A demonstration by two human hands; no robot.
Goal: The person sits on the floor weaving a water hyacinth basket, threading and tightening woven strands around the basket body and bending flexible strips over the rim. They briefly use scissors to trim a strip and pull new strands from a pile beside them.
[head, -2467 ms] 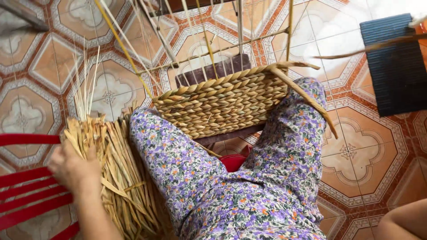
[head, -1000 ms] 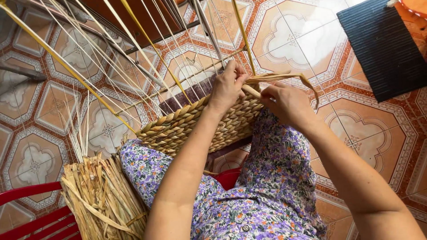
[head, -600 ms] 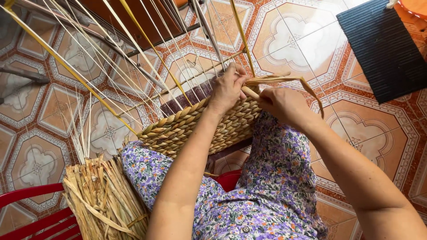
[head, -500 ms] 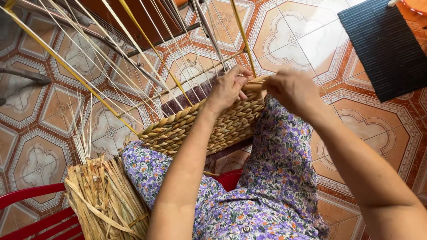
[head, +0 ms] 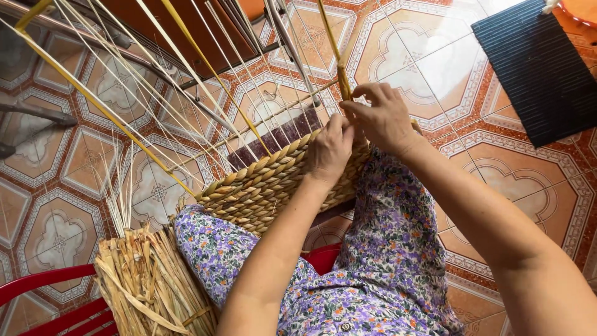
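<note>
At basket (head: 261, 186) rim — right hand (head: 382, 118) pinched on straw strand (head: 342, 81); left hand (head: 329, 149) pressing weave, fingers curled.

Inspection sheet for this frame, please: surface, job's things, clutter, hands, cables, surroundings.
Surface: patterned tiled floor; work rests on the person's lap.
Job's things: half-woven basket with bare upright stakes fanning upward; yellow strand at the rim.
Clutter: bundle of dried straw on the red chair.
Hands: left hand presses the basket rim; right hand pinches the yellow strand.
Cables: nothing seen.
Surroundings: dark ribbed mat, metal frame bars.
</note>
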